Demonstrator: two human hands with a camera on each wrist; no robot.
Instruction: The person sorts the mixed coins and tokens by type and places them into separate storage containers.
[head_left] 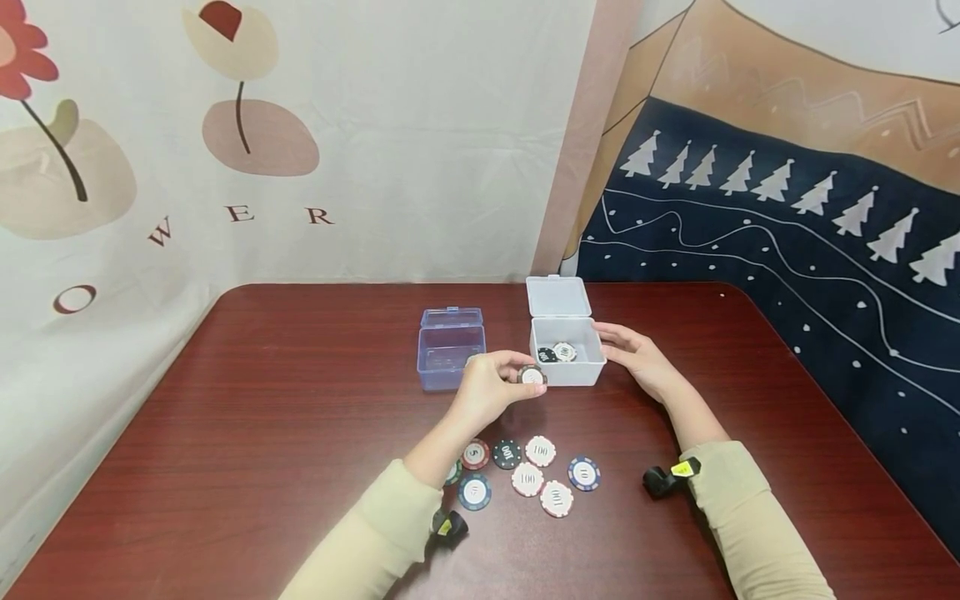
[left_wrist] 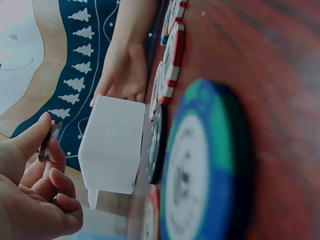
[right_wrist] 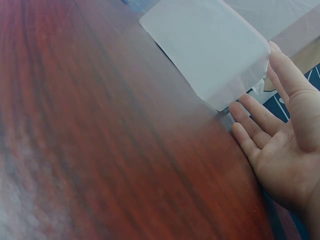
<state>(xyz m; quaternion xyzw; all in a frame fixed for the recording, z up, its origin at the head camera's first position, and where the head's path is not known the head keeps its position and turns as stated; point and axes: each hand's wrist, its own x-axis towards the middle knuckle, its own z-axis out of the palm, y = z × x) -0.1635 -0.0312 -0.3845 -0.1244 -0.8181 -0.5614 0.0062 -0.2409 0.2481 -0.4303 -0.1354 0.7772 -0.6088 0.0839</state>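
In the head view my left hand (head_left: 486,385) pinches a dark-edged poker chip (head_left: 532,377) between thumb and fingers. It holds the chip at the front left corner of a white plastic box (head_left: 573,375), whose lid stands open at the back. Inside that box lie a black poker chip (head_left: 547,355) and a pale one (head_left: 565,352). My right hand (head_left: 636,357) has its fingers extended against the box's right side. From the right wrist view, the thumb and fingertips of the right hand (right_wrist: 280,130) are right at the box wall (right_wrist: 210,50).
A clear blue box (head_left: 442,377) with a raised lid stands left of the white one. Several poker chips lie in front on the dark red table (head_left: 300,400), among them a blue one (head_left: 583,473), a red one (head_left: 475,453) and a white one (head_left: 557,498).
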